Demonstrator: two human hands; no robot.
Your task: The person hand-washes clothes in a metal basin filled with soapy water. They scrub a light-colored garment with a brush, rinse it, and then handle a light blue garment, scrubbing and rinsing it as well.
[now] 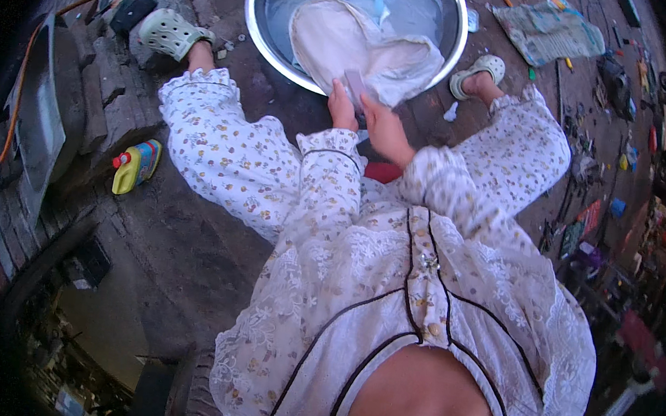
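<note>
A wide metal basin [253,37] of cloudy water stands in front of me. White wet cloth [334,38] is spread over its near rim, partly in the water and partly hanging toward me. My left hand [343,110] grips the cloth's near edge, thumb pointing up. Close beside it, my slightly blurred right hand [387,131] holds a flat pale lilac bar [354,85], which looks like soap, against the cloth. The palms and lower fingers of both hands are hidden. Something pale blue [378,3] lies in the water behind the cloth.
Left of my legs lie a yellow bottle with a red cap [137,166], stacked bricks [121,109] and a large metal pan [40,120]. A crumpled plastic sack [552,34] lies right of the basin. Tools and scraps litter the right-hand ground.
</note>
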